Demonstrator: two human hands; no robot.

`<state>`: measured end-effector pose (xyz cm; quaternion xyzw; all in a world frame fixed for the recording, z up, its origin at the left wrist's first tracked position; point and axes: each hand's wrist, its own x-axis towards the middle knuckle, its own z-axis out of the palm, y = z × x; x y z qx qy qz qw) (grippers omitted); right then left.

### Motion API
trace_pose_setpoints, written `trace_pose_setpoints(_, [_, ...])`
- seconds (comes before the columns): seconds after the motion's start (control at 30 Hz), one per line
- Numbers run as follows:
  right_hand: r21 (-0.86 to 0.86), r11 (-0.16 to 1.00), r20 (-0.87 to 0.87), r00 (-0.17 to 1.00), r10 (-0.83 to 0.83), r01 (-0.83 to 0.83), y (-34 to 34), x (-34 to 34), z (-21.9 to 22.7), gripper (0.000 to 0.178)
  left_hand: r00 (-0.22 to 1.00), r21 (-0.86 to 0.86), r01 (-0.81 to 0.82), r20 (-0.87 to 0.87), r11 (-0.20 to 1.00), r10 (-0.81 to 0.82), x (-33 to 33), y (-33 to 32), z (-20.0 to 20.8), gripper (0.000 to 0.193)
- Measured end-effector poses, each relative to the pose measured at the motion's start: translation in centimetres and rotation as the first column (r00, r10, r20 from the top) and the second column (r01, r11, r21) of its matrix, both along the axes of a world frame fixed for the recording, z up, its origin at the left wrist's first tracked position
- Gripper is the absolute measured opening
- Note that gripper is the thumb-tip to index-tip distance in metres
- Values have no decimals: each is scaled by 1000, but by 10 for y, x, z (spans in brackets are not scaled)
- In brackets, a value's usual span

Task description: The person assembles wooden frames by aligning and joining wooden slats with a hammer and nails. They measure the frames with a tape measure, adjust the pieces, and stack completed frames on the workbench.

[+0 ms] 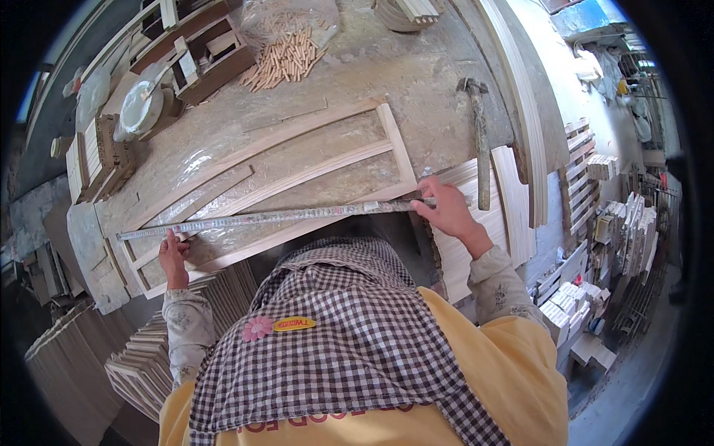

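Note:
A pale wooden frame [297, 160] with curved slats lies flat on the dusty workbench [416, 74]. A long tape measure [275, 216] stretches across the frame's near rail. My left hand [172, 256] pins the tape's left end against the frame's left corner. My right hand [446, 208] presses the tape's right end down at the frame's right corner. A checked cloth and yellow garment fill the lower middle and hide the bench's near edge.
A hammer [480, 134] lies on the bench just right of the frame. Several wooden dowels [286, 56] sit in a heap at the back, next to a white bowl [140, 108] and a wooden box [212, 59]. Stacked slats [141, 368] stand at lower left; wooden pieces [587, 297] pile up at right.

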<state>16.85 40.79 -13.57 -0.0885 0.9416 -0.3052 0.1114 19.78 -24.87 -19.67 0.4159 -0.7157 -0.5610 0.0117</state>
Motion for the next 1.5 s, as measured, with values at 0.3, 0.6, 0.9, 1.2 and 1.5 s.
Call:
trace_pose_setpoints(0.3, [-194, 980, 51, 998, -28, 37, 22, -17, -24, 15, 998, -119, -2, 69, 993, 10, -5, 3, -1, 51])
trace_pose_setpoints(0.6, [-192, 977, 211, 976, -47, 88, 24, -23, -22, 11, 998, -137, -10, 56, 991, 18, -3, -1, -8, 50])
trace_pose_setpoints(0.9, [-200, 980, -11, 1000, 11, -13, 26, -25, -35, 14, 997, -176, 25, 73, 984, -12, 3, 6, -12, 49])
trace_pose_setpoints(1.2, [13, 994, -54, 992, 113, -113, 31, -62, 12, 17, 824, 540, -209, -351, 815, 444, 39, 7, 6, 52])
trace_pose_setpoints(1.5, [41, 958, -95, 954, 285, -282, 45, -125, 46, 14, 577, 493, -657, -158, 570, 801, 93, 14, -16, 13])
